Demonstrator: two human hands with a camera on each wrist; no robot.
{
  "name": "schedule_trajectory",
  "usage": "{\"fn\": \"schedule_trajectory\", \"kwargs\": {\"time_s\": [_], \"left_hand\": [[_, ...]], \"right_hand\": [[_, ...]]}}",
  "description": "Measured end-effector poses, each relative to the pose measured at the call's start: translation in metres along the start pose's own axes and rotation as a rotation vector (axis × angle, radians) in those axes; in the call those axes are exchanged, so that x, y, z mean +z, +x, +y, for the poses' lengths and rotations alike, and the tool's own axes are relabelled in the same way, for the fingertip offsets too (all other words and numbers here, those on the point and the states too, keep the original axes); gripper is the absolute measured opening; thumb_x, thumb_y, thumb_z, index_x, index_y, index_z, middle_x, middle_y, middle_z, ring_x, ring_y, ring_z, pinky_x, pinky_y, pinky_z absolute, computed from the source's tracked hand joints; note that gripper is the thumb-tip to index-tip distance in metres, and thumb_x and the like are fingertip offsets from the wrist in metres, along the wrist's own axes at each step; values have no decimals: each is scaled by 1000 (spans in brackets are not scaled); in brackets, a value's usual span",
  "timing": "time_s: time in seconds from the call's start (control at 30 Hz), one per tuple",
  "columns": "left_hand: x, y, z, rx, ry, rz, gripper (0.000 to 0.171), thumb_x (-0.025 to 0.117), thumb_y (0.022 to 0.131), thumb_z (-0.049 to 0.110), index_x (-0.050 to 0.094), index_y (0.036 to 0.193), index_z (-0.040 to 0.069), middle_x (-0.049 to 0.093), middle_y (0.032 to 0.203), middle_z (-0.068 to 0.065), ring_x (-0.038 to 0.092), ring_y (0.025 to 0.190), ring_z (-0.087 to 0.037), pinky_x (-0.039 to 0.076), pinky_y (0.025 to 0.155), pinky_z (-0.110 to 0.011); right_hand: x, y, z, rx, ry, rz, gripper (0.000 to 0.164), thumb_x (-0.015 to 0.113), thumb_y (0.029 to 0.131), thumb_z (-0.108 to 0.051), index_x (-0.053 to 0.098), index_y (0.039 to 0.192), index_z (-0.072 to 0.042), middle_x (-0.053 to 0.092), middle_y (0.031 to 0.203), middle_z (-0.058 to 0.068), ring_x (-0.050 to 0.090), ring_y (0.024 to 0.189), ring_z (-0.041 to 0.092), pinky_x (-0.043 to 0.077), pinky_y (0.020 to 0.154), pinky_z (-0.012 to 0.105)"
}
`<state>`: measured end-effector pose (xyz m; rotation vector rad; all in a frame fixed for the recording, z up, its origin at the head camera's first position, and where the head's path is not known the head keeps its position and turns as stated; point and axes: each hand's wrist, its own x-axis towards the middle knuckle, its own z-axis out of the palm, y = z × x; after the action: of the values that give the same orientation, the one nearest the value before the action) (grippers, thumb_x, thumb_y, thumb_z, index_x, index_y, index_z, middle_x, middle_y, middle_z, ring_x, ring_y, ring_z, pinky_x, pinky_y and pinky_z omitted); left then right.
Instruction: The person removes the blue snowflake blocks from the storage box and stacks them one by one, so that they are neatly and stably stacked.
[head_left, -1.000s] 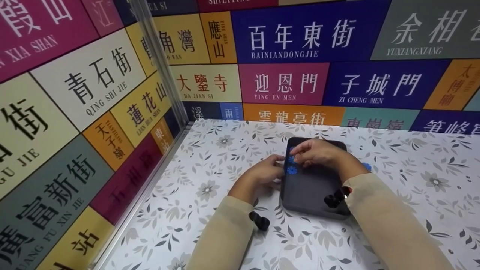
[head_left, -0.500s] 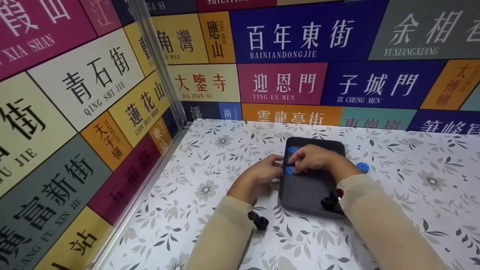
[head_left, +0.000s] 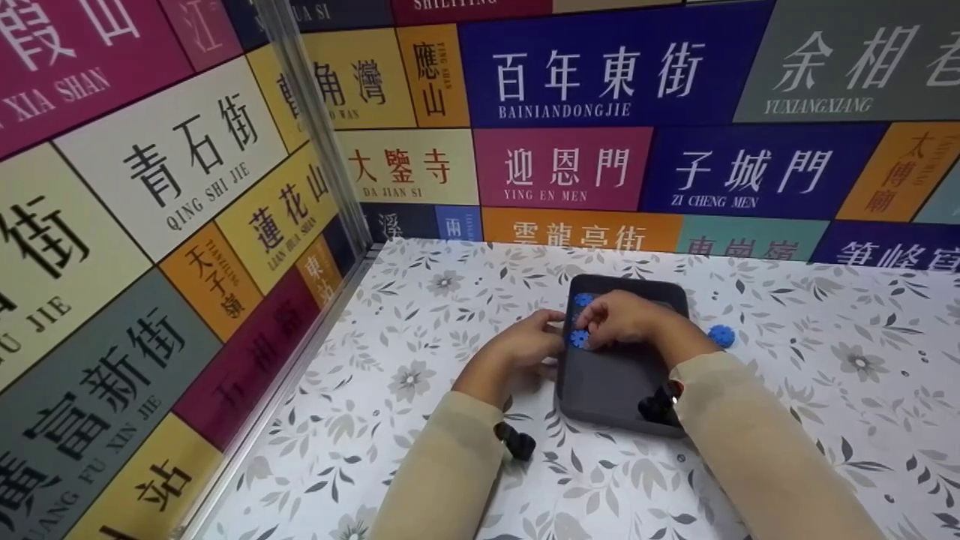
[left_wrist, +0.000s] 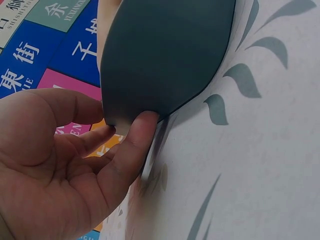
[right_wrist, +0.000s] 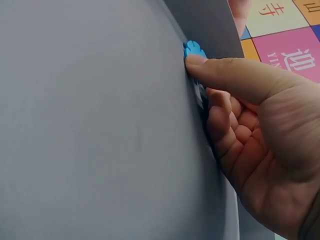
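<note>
A dark grey rectangular tray lies on the table, with blue snowflake discs along the inside of its left wall. The far disc and the nearer disc show on either side of the right fingertips. My right hand reaches over the tray; in the right wrist view its thumb lies on a blue disc by the wall, fingers curled behind. My left hand grips the tray's left wall, and the left wrist view shows thumb and fingers at the tray's corner.
Several blue discs appear to lie in a small pile just right of the tray, beside the right forearm. The table has a leaf-patterned cover. Walls with coloured sign panels stand behind and to the left.
My right hand has moved slightly toward the near side along the left wall, uncovering the far disc and covering the middle one. The left hand stays at the tray.
</note>
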<state>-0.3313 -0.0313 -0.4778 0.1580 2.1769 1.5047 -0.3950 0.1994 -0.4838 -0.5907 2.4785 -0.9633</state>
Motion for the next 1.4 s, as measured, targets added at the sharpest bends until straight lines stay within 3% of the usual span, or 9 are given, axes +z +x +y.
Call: {"fn": "schedule_trajectory", "kwargs": {"time_s": [0.23, 0.43, 0.7, 1.07, 1.4], "left_hand": [[0, 0, -1, -12, -14, 3, 60, 59, 95, 11, 52, 155, 17, 62, 147, -13, 68, 116, -23, 65, 85, -38], [2, 0, 0, -28, -43, 19, 59, 59, 94, 10, 54, 152, 19, 63, 144, -10, 68, 113, -21, 65, 84, -36], [1, 0, -1, -5, -80, -20, 57, 57, 98, 9, 49, 155, 15, 62, 144, -14, 68, 116, -25, 66, 83, -39], [1, -2, 0, 4, -44, 8, 61, 57, 92, 8, 53, 152, 16, 64, 137, -11, 67, 113, -23, 65, 84, -37], [2, -1, -1, -32, -97, 25, 62, 59, 92, 7, 54, 152, 17, 66, 131, -9, 70, 111, -22, 64, 80, -36]], "right_hand": [[2, -2, 2, -19, 44, 36, 30, 88, 83, -13, 76, 109, -6, 74, 89, 2, 65, 71, 12, 55, 64, 27], [2, -6, 4, 0, 136, 69, 24, 80, 93, -19, 80, 112, -6, 76, 83, -3, 67, 71, 13, 56, 66, 27], [-1, -11, 4, 15, 269, 115, 28, 71, 101, -14, 76, 124, 1, 81, 104, 10, 74, 80, 14, 65, 75, 28], [-9, -12, -1, -37, 246, 243, 27, 66, 106, -15, 74, 126, 1, 77, 109, 16, 74, 82, 13, 64, 78, 26], [-18, -41, -18, -51, 246, 376, 26, 66, 106, -19, 74, 123, 0, 77, 107, 16, 72, 82, 11, 65, 80, 30]]}}
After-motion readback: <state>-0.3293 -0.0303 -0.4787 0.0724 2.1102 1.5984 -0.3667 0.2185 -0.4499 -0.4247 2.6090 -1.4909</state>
